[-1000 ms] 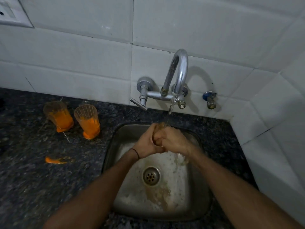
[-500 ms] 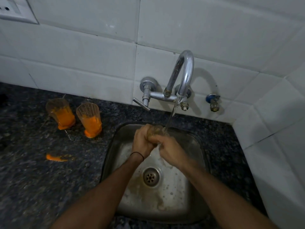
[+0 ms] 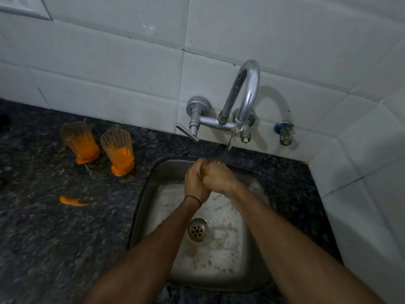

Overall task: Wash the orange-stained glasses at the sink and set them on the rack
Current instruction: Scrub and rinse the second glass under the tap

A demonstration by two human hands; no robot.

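Both my hands are pressed together over the steel sink [image 3: 143,207], under the running water [image 3: 230,143]. My left hand [image 3: 194,182] and my right hand [image 3: 220,178] wrap a glass [image 3: 216,161]; only a sliver of its wet rim shows at the top, where the stream lands. Two more glasses stand on the dark counter to the left. The far one [image 3: 80,140] and the near one [image 3: 119,151] are smeared inside with orange pulp that has pooled at their bases. No rack is in view.
A chrome wall tap [image 3: 248,88] arches over the sink's back edge, its lever [image 3: 187,133] pointing left. A blue-capped valve [image 3: 284,132] sits to its right. An orange smear [image 3: 71,200] lies on the speckled counter [image 3: 54,238]. White tiled walls close in behind and on the right.
My hands have shifted around the glass under the stream, and it is now almost fully covered. The orange-brown water in the basin has thinned.
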